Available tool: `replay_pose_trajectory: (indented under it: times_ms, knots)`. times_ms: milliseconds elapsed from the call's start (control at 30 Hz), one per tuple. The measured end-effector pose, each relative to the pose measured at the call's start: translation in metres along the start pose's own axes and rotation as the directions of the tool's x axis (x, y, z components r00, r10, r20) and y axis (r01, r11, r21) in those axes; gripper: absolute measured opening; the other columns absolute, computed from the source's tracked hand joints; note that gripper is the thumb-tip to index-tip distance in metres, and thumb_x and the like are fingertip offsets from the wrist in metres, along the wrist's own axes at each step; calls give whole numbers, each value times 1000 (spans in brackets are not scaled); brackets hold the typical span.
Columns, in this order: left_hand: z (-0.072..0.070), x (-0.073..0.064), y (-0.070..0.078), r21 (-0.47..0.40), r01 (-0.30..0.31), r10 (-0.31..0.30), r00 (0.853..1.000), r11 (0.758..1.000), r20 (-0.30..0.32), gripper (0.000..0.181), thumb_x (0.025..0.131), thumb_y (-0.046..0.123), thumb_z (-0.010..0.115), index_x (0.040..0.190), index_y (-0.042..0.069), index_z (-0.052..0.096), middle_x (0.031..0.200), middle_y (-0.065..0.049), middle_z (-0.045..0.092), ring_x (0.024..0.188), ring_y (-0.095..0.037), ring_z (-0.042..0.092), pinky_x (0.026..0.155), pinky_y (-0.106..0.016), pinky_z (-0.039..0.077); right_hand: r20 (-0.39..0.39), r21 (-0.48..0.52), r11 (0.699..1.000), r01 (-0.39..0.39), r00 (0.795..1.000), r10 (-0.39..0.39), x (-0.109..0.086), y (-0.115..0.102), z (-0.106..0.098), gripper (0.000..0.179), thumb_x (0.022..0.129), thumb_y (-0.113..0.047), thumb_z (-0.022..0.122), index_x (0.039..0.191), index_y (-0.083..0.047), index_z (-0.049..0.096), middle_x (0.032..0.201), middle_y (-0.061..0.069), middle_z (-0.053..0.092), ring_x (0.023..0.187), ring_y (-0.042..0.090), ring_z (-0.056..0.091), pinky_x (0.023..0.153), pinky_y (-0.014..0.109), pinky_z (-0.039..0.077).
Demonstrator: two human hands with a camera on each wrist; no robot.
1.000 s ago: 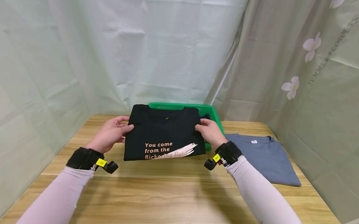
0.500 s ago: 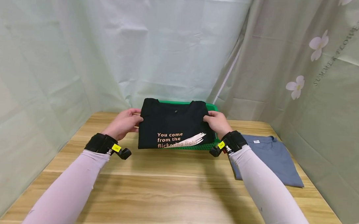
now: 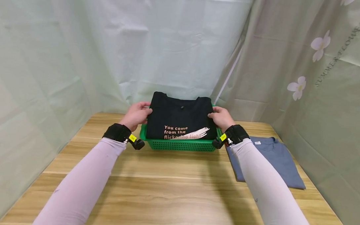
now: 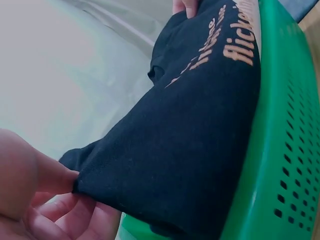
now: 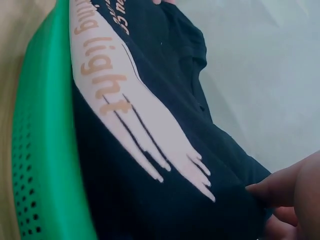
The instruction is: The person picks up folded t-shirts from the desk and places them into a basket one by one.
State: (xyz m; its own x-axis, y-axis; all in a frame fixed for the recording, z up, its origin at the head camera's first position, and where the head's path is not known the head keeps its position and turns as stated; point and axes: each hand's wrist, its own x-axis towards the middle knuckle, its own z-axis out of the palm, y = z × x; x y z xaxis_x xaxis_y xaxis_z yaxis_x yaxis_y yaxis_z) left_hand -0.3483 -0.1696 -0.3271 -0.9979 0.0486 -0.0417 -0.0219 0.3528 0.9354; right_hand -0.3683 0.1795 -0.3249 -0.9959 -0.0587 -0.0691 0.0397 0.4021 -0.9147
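At the front rim of the green basket [image 3: 183, 146], the folded black T-shirt [image 3: 179, 117] is risking, I'm judging, a snag if one side drops first. The left hand [image 3: 136, 115] and right hand [image 3: 222, 118] are pinching its sides over the basket; its long axis is seemingly running left to right, collar facing the far curtain [image 3: 170, 42].

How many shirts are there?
2: the black shirt, held between the left hand and right hand over the green basket, and the blue-gray shirt on the table, to the right. More may be hidden inside the basket.
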Motion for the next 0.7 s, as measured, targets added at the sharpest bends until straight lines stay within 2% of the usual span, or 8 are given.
replay_pose_trajectory:
  times_ms: [133, 233, 333, 500, 700]
  knots:
    - [6, 6, 3, -28, -21, 20, 999, 999, -35, 56, 116, 17, 51, 170, 7, 39, 165, -22, 53, 133, -34, 62, 77, -22, 56, -19, -21, 1000, 8, 1000, -8, 3, 0, 0, 53, 112, -12, 55, 165, -6, 47, 157, 23, 60, 120, 27, 66, 85, 26, 51]
    - [10, 8, 3, -42, -38, 36, 998, 998, -60, 53, 115, 15, 51, 167, 5, 44, 162, -24, 56, 132, -36, 64, 80, -23, 58, -43, -24, 1000, 10, 999, -11, 3, 1, 2, 55, 113, -13, 56, 166, -7, 46, 160, 21, 57, 115, 27, 63, 87, 29, 52]
    - [11, 8, 0, -46, -49, 46, 996, 998, -70, 50, 115, 14, 50, 163, 3, 49, 160, -25, 57, 133, -37, 62, 91, -29, 59, -58, 7, 1000, 9, 998, -8, 0, 4, 3, 54, 113, -14, 57, 166, -8, 47, 160, 21, 57, 115, 28, 63, 90, 30, 56]
    - [7, 4, -3, -67, -61, 57, 996, 996, -69, 48, 115, 15, 50, 160, 1, 51, 159, -26, 55, 141, -42, 60, 112, -43, 57, -64, 89, 996, 22, 998, -16, -7, 8, -1, 52, 114, -17, 57, 164, -6, 49, 158, 23, 58, 137, 41, 62, 98, 32, 61]
    - [8, -3, -4, -53, -72, 71, 997, 996, -31, 47, 116, 18, 52, 160, 1, 51, 156, -25, 58, 139, -44, 62, 114, -49, 57, -49, 100, 994, 36, 998, -31, -12, 13, -6, 52, 114, -21, 58, 163, -7, 51, 160, 22, 57, 142, 44, 60, 109, 43, 60]
